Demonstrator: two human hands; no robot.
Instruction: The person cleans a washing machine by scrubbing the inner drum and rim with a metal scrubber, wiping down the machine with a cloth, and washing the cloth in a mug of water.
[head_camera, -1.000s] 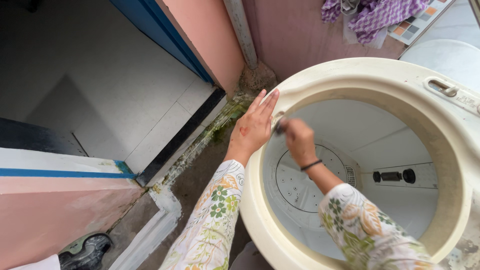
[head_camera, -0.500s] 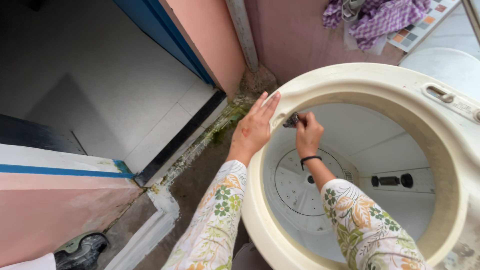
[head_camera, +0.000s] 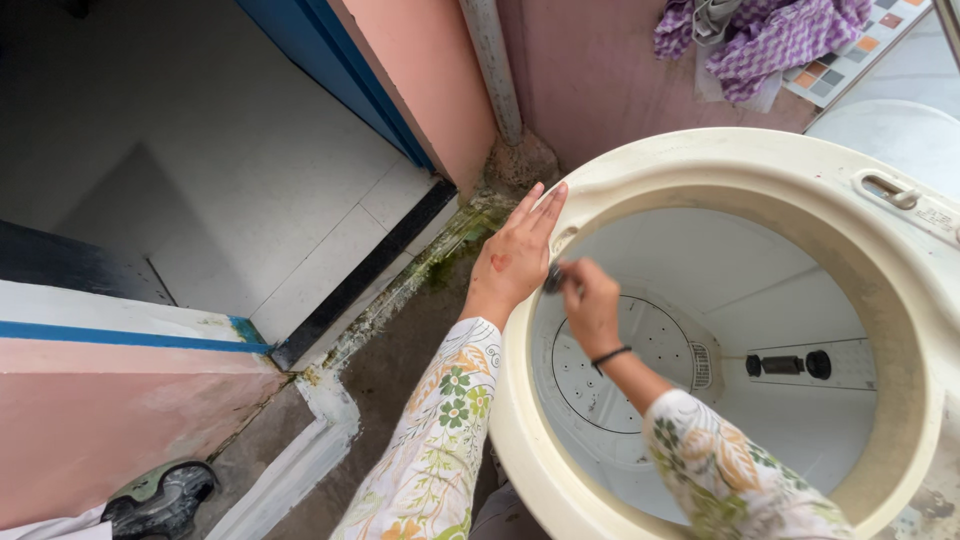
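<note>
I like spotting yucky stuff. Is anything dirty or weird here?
Yes. Green, mossy grime lines the floor edge beside the tub, whose cream rim looks stained. The left hand has a reddish mark on its back.

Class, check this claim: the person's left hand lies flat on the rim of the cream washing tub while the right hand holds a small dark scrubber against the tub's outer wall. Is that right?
Not quite. The head view shows the right hand pressing the small dark scrubber against the tub's inner wall, just below the rim. The left hand does lie flat on the rim.

One head view looks steeply down from close above the person's left hand (head_camera: 515, 258) and right hand (head_camera: 590, 305), facing the tub (head_camera: 720, 160) ahead; doorway floor (head_camera: 200, 190) lies left of the hands.
</note>
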